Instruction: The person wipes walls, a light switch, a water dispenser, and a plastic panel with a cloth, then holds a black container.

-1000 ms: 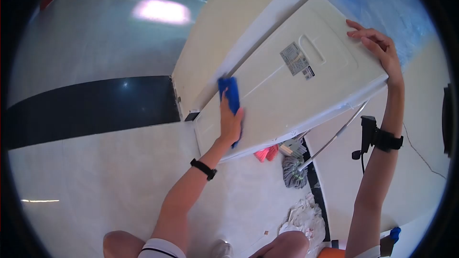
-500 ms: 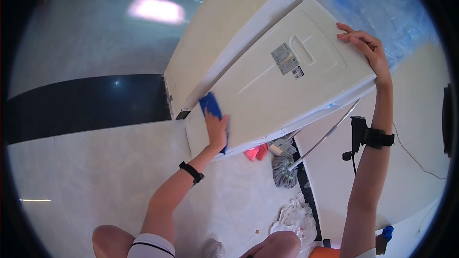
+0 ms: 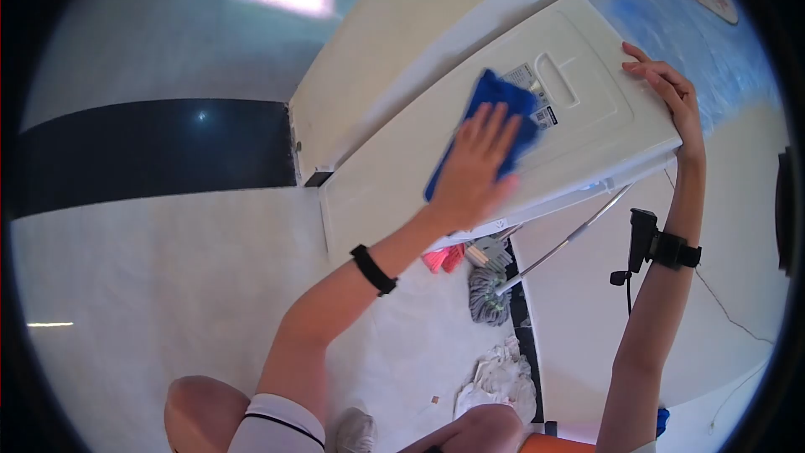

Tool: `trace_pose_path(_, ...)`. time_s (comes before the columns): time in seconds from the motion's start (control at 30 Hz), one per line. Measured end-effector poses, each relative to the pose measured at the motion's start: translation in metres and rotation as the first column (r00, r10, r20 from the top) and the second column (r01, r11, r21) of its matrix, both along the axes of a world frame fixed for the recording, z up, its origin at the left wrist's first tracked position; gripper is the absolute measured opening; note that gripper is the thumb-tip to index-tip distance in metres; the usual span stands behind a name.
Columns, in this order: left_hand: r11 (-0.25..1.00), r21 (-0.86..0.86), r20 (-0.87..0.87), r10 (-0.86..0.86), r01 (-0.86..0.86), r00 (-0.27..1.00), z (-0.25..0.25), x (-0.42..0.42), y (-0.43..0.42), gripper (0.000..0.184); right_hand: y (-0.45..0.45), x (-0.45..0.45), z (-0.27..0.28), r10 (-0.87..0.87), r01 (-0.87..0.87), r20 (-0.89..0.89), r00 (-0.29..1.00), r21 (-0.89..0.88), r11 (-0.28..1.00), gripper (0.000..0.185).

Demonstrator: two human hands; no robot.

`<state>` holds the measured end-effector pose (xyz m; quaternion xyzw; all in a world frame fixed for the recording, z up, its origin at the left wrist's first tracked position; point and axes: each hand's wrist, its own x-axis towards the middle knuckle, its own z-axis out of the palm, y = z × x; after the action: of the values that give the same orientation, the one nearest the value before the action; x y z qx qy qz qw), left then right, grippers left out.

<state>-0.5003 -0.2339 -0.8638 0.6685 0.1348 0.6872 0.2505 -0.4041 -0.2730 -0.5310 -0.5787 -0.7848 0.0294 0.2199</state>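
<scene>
A large white appliance stands at a slant in view, its broad side panel towards me. On that panel are a printed label and a recessed handle. My left hand presses a blue cloth against the panel, fingers stretched over it and slightly blurred. Part of the label lies under the cloth. At the appliance's upper right end, my right hand rests over the edge with its fingers apart, their tips touching the panel.
A mop with a grey head and metal pole leans behind the appliance. Beside it lie pink-red items. Crumpled white plastic is on the floor, clear blue plastic sheeting at upper right. A cream wall runs alongside.
My left hand has slid the blue cloth up along the panel, from the lower left end to beside the label. My right hand stays on the same edge; the view has shifted slightly.
</scene>
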Motion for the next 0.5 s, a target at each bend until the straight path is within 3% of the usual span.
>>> trace_pose_path(0.1, 0.969, -0.191, -0.035, 0.151, -0.154, 0.988, -0.067, 0.013, 0.020, 0.068, 0.001, 0.006, 0.001, 0.041, -0.041, -0.003, 0.999, 0.008, 0.999, 0.020)
trace_pose_path(0.17, 0.909, -0.378, -0.121, 0.143, -0.179, 0.982, -0.119, 0.026, 0.024, 0.064, -0.001, 0.005, 0.002, 0.053, -0.053, 0.010, 0.999, 0.009, 0.999, 0.022)
trace_pose_path(0.2, 0.909, -0.374, -0.132, 0.142, -0.182, 0.981, -0.138, 0.026, 0.024, 0.064, -0.001, 0.005, 0.002, 0.052, -0.052, -0.001, 0.999, 0.011, 0.999, 0.022)
trace_pose_path(0.33, 0.642, -0.767, 0.071, 0.090, -0.004, 0.993, -0.203, 0.032, 0.019, 0.070, -0.001, 0.007, 0.003, 0.038, -0.038, -0.013, 0.999, 0.004, 0.999, 0.024)
trace_pose_path(0.43, 0.415, -0.904, 0.155, 0.092, 0.103, 0.984, -0.266, 0.035, 0.012, 0.078, -0.002, 0.006, 0.002, 0.056, -0.056, -0.003, 0.998, 0.009, 0.998, 0.024)
trace_pose_path(0.5, 0.359, -0.930, 0.122, 0.091, 0.082, 0.988, -0.295, 0.035, 0.005, 0.078, -0.003, 0.008, 0.003, 0.063, -0.064, 0.022, 0.998, 0.031, 0.997, 0.023)
